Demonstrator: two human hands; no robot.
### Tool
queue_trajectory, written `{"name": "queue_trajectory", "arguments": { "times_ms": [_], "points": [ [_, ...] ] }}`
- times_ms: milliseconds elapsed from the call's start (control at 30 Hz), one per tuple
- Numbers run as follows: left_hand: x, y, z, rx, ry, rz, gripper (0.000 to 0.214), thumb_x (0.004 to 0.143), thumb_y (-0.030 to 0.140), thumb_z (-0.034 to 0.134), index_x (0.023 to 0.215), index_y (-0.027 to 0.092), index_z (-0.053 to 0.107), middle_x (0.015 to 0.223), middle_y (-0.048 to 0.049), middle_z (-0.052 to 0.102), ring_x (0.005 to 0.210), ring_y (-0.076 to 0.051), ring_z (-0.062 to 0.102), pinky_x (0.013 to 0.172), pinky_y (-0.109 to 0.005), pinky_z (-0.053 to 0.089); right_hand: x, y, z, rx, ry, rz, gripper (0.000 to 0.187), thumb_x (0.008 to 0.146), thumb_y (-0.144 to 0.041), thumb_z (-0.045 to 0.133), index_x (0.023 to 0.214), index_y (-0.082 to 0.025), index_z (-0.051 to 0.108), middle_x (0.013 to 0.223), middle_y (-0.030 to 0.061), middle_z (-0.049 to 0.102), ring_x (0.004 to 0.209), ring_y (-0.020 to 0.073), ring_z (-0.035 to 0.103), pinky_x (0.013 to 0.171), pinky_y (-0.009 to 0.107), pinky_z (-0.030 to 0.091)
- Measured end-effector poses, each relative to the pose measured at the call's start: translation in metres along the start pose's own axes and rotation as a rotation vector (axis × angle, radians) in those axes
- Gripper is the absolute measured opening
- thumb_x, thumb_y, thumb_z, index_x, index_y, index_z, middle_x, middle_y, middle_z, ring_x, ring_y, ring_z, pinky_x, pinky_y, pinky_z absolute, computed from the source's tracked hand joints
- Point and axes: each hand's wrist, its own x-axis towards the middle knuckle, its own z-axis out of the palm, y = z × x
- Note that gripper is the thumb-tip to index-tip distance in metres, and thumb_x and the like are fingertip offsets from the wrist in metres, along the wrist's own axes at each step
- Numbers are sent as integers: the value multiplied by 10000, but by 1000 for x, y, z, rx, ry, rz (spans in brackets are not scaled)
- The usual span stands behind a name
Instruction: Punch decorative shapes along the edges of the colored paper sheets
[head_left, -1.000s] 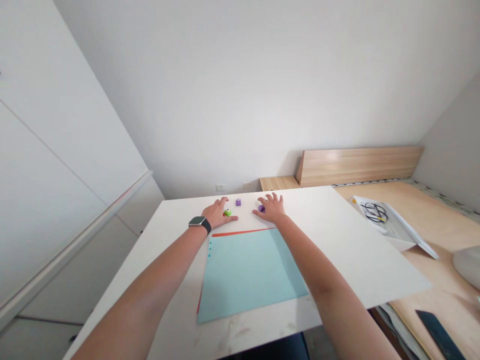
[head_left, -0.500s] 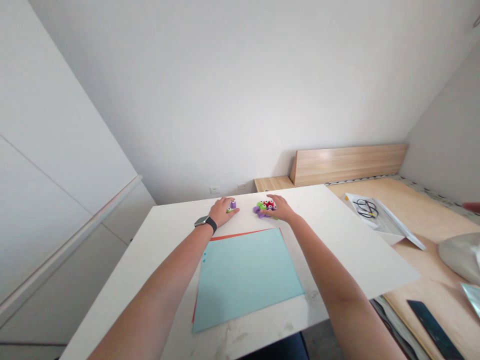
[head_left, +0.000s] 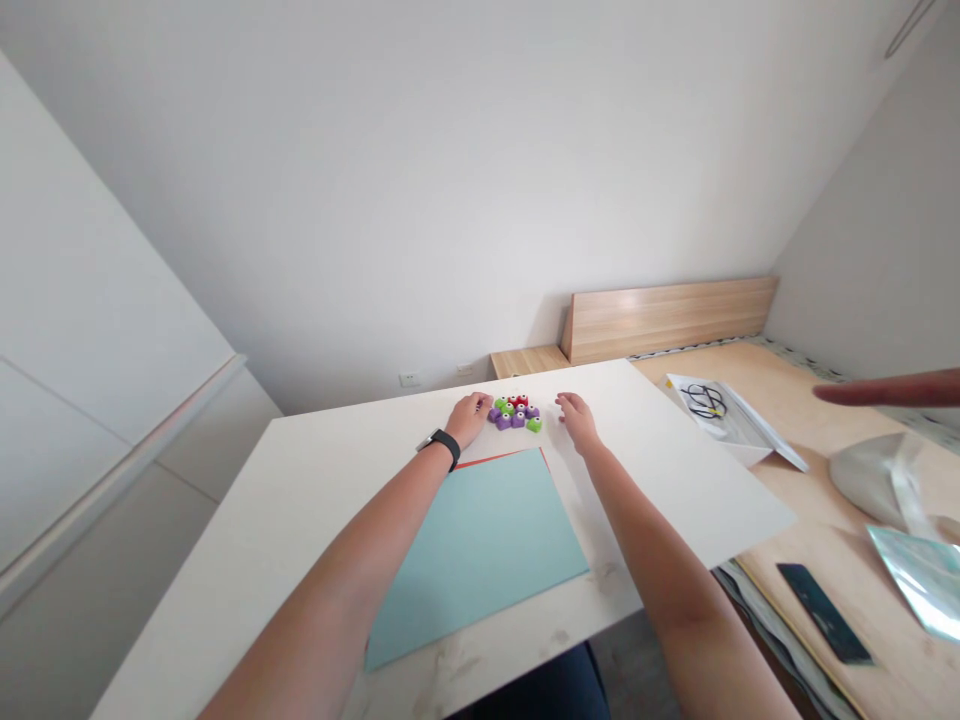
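- Head view looks forward and down at a white bench, and both hands of the person rest on its far part.
- Small purple, green and red plastic pieces, with round white eye marks, lie in one tight group between the two hands.
- The left hand has its fingers loosely curled, and the fingertips are just beside the left side of the group. It is not closed on anything, and no piece is seen inside it.
- The right hand is open, with fingers a little bent. It lies near the right side of the group, not touching it, and holds nothing.
- A black watch sits on the left wrist, just behind the left hand.
- Nearer the body than the hands, between the forearms, lies a pale blue paper sheet, with the edge of a red sheet showing at its far side.
- Well to the right of the right hand, past the bench edge, a light plywood board carries a white open tray with coiled black cable, a dark flat strip, a grey-white rounded bag and a shiny clear film.
- Another person's hand enters from the right edge, above the plywood board.
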Motion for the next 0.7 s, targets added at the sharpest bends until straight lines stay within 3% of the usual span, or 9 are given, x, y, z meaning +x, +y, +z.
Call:
{"name": "queue_trajectory", "arguments": {
  "times_ms": [100, 233, 467, 700],
  "points": [
    [-2, 2, -1, -27, 3, -33, 341, 987, 447, 470, 1074, 199, 688, 1070, -111, 735, 1066, -265, 645, 967, -403, 474, -9, 6, -5, 90, 25, 67, 512, 876, -555, 382, 1141, -190, 625, 1092, 94, 714, 901, 201, 659, 688, 307, 562],
    [-4, -2, -5, -58, 14, -81, 295, 946, 429, 556, 1104, 213, 681, 1116, -110, 731, 1110, -280, 635, 992, -411, 459, -17, 13, -4, 192, 91, 105, 505, 845, -565, 415, 1101, -179, 617, 1096, 112, 703, 946, 214, 645, 705, 317, 567],
    [6, 0, 9, -161, 45, -125, 472, 1028, 473, 318, 1132, 163, 659, 1211, -139, 706, 1166, -267, 629, 1018, -400, 458, -23, 19, -1, 352, 215, 128, 494, 872, -564, 380, 1066, -171, 606, 1088, 126, 694, 948, 207, 653, 746, 339, 575],
    [11, 18, 34, -255, 75, -123, 492, 1020, 490, 319, 1065, 169, 689, 1196, -139, 717, 1176, -274, 634, 1027, -408, 459, -26, 33, -26, 440, 364, 168, 405, 828, -535, 510, 1007, -182, 595, 1002, 97, 689, 827, 192, 639, 650, 326, 573]
  ]
}}
